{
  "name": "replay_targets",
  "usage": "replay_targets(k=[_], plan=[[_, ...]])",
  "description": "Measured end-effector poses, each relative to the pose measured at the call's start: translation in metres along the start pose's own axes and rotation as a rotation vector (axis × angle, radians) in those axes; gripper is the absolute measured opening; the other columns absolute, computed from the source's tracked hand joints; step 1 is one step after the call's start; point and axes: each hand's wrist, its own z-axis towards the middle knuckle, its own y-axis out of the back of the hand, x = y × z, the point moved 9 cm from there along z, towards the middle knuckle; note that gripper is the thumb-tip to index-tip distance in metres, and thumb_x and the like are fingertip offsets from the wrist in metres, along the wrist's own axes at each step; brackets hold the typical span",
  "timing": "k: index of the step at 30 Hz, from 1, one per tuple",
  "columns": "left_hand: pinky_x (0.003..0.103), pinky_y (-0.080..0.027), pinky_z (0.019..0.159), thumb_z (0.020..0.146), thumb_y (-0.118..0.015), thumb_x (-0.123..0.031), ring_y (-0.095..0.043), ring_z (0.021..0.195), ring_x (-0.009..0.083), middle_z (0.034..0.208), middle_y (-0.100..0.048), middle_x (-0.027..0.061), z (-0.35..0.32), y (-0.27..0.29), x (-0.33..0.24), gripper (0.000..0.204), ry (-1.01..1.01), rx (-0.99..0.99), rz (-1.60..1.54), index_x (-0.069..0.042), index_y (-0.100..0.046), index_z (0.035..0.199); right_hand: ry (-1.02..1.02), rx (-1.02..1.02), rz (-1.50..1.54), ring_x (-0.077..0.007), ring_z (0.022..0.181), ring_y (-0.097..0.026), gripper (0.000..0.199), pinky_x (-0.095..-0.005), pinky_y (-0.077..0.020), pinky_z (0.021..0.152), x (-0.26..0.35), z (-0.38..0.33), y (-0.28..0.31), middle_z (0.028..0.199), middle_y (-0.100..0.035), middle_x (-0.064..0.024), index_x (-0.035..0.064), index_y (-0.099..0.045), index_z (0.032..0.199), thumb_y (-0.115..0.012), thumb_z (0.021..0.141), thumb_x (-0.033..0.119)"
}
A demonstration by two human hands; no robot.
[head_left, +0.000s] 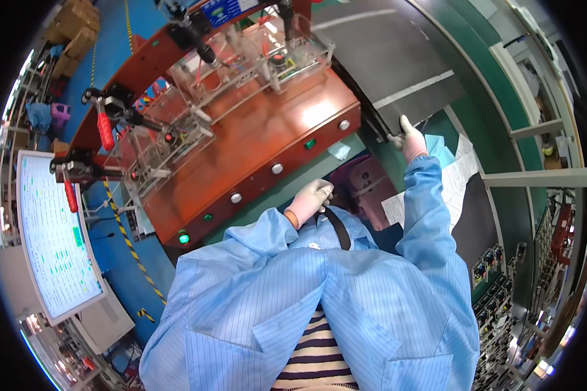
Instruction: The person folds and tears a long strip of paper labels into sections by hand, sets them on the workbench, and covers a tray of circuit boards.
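My left hand [312, 199], in a pale glove, is held close to my body below the front edge of a red-brown test fixture box [254, 153]. Its fingers are curled together, and whatever may be inside them is hidden. My right hand [412, 142], gloved too, reaches out to the right of the box, by the near edge of a dark grey mat [407, 72]. The thumb stands up apart from the fingers, which point left toward a dark rail; I see nothing held there. Beneath the right forearm lie white paper sheets [460, 182] and a light-blue sheet [439, 150].
Clear plastic jigs [209, 98] and clamps with red handles [104, 130] stand on the box. A maroon bin [365, 186] sits between my hands. A lit monitor [59, 234] is at left. Racks of small parts [492, 306] and a metal frame bar [535, 178] are at right.
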Motion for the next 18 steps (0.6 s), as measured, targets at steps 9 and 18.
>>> replay_targets(k=[9,18], plan=[[0.023,-0.049,0.065,0.100,-0.045,-0.025,-0.060,0.079,0.0107,0.099,-0.063,0.0059,-0.014,0.020,0.011,0.031,-0.028,-0.075,-0.079,-0.003,-0.055,0.120,-0.138,0.196,-0.414,-0.0177,0.056,-0.062,0.047,-0.0267,-0.0474,0.049,-0.010,-0.020,0.026,0.080,-0.066,-0.0140,0.0008,-0.055,0.115,-0.054,0.093,0.043],[0.022,-0.048,0.065,0.099,-0.049,-0.028,-0.058,0.078,0.0100,0.097,-0.063,0.0057,0.024,-0.024,-0.037,0.032,-0.010,-0.107,0.064,-0.004,-0.055,0.119,-0.114,0.296,-0.508,-0.0137,0.052,-0.058,0.030,-0.0253,-0.0450,0.045,0.001,-0.044,0.019,0.073,-0.064,-0.0081,0.0027,-0.060,0.101,-0.048,0.091,0.028]])
